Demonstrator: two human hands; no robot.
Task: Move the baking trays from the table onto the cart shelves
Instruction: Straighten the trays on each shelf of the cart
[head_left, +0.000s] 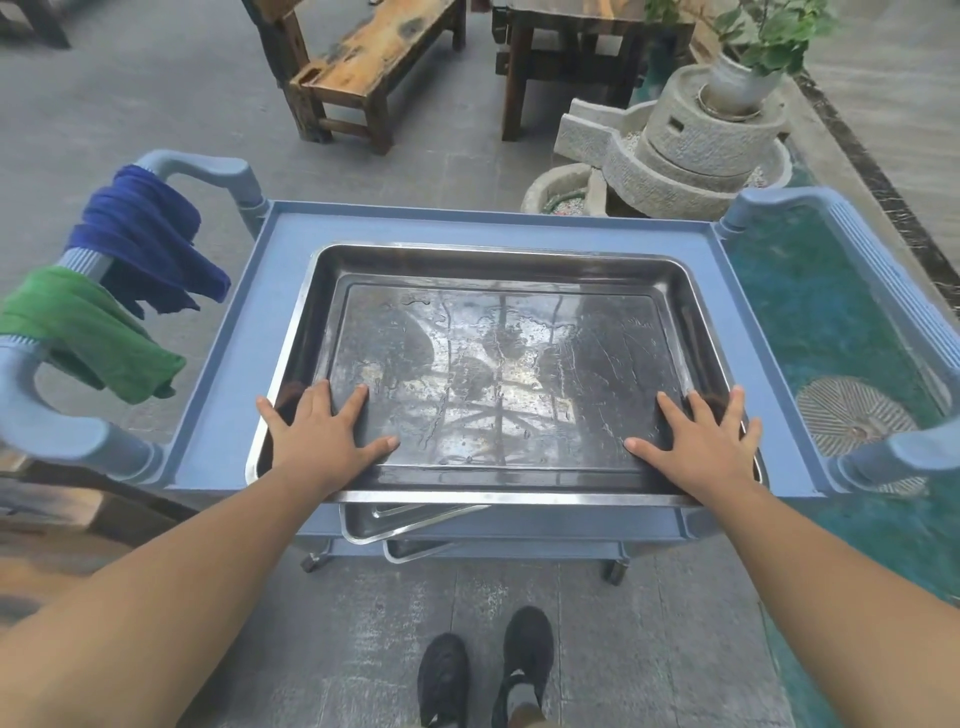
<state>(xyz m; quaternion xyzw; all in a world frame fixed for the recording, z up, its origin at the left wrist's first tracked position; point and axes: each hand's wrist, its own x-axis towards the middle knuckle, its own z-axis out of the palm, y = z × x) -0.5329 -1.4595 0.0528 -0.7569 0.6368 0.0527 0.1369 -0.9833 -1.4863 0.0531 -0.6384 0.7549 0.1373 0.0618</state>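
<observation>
A large steel baking tray (498, 265) lies on the top shelf of a blue plastic cart (228, 364), its near edge jutting slightly past the cart's front. My left hand (322, 431) rests flat with spread fingers inside the tray's near left corner. My right hand (701, 436) lies flat the same way in the near right corner. Below the top shelf, the corners of two more steel trays (405, 519) (415, 552) stick out from the lower shelves.
A blue cloth (145, 239) and a green cloth (88, 327) hang on the cart's left handle. A wooden bench (374, 57), a wooden table (571, 47) and a stone mill with a potted plant (691, 140) stand behind the cart. A green pool (810, 312) lies to the right.
</observation>
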